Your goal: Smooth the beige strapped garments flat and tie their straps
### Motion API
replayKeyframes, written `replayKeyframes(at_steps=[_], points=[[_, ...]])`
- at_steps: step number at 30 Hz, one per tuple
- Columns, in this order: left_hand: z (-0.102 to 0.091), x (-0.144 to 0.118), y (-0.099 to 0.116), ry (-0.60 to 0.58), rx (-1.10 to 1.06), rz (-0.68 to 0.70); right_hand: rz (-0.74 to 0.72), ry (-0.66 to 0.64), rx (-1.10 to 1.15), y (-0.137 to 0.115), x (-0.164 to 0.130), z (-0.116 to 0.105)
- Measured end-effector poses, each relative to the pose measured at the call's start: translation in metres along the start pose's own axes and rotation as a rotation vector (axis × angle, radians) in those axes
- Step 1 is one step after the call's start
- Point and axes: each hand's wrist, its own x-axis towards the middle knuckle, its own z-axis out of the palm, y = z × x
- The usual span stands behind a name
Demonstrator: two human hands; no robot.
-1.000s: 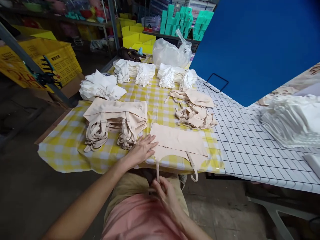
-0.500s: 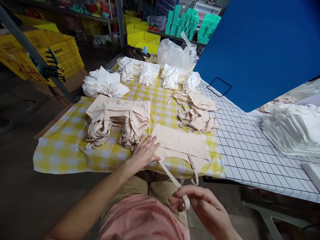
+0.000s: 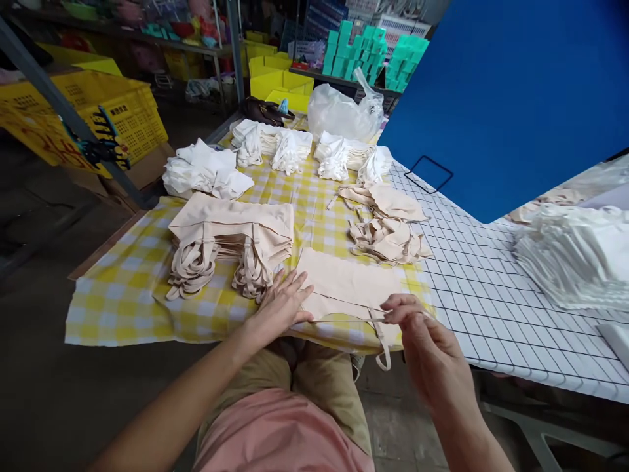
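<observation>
We press left hand point(image 3: 282, 305) flat, fingers spread, on beige garment point(image 3: 351, 288) at near table edge; right hand point(image 3: 427, 341) pinches its strap point(image 3: 381, 337), dangling over edge. Folded beige stack point(image 3: 230, 239) just left; bare checked cloth point(image 3: 122, 301) beyond.

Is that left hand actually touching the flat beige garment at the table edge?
Touching. The head view shows the left hand lying palm down on the left edge of the beige garment, its fingers spread over the fabric with no gap.

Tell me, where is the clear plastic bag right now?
The clear plastic bag sits at the far end of the table, right of centre, just behind the white folded stacks and beside the blue board.
</observation>
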Motion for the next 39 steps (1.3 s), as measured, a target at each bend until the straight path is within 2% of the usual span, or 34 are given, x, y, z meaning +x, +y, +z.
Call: replayKeyframes(at_steps=[3,6,10,14,17,22,28,31,33,36,39], points=[[-0.001,0.002,-0.001,-0.039,-0.008,0.01,0.029,-0.002,0.064,-0.004,0.004,0.001],[-0.008,0.005,0.007,-0.012,-0.034,0.009,0.094,-0.068,-0.052,-0.001,0.005,0.004],[-0.033,0.009,0.033,0.094,-0.249,0.034,0.161,-0.223,-0.246,0.011,0.008,0.014],[-0.054,0.012,0.056,0.111,-0.442,0.072,0.18,-0.309,-0.371,0.026,0.009,0.027],[-0.051,0.013,0.06,0.081,-0.429,0.079,0.13,-0.337,-0.485,0.034,0.009,0.033],[-0.035,0.009,0.059,0.055,-0.421,-0.008,0.102,-0.399,-0.585,0.04,0.007,0.038],[-0.038,0.005,0.057,-0.002,-0.649,-0.116,0.05,-0.441,-0.684,0.049,0.0,0.043],[-0.038,0.006,0.052,-0.109,-0.825,-0.262,-0.055,-0.408,-0.78,0.052,-0.003,0.046],[-0.037,0.008,0.047,-0.228,-0.956,-0.336,-0.222,-0.378,-0.834,0.054,-0.005,0.047],[-0.035,0.012,0.039,-0.389,-1.096,-0.369,-0.475,-0.336,-0.874,0.055,-0.005,0.047],[-0.035,0.016,0.034,-0.509,-1.154,-0.343,-0.559,-0.324,-0.878,0.056,-0.001,0.044]])
